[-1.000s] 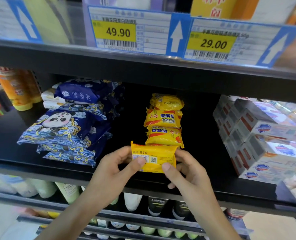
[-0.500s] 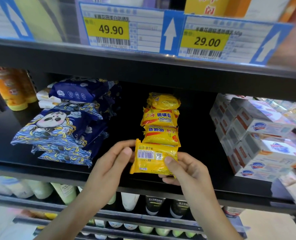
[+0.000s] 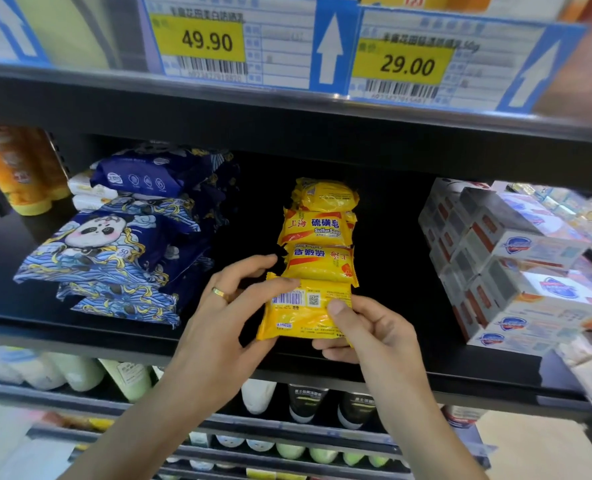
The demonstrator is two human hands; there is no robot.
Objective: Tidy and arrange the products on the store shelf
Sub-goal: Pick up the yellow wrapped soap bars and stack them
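Both hands hold one yellow sulfur soap packet [image 3: 305, 313] in front of the black shelf [image 3: 80, 327], just below the stack of yellow soap packets [image 3: 318, 233] that stands in the middle of it. The left hand [image 3: 218, 320] grips the packet's left edge, its thumb lying along the top-left corner and its curled fingers behind; a gold ring [image 3: 220, 293] sits on one finger. The right hand [image 3: 374, 334] pinches the right side, thumb pressed on the face near the QR code, fingers curled underneath.

A second ago the packet lay flat and low, only its narrow edge facing the camera, with a thumb at each end. Since then it has been tipped up and raised, so its barcode side now faces out and its top edge touches or overlaps the lowest packet of the stack. The left thumb has moved from the front face to the upper corner.

To the left on the same shelf lie blue panda-print wet wipe packs [image 3: 114, 251], piled and slumping. To the right stand white boxed soaps [image 3: 516, 258] in stacked rows. Above, price tags read 49.90 [image 3: 207, 41] and 29.00 [image 3: 407, 65]. Bottles [image 3: 305, 403] line the shelf below
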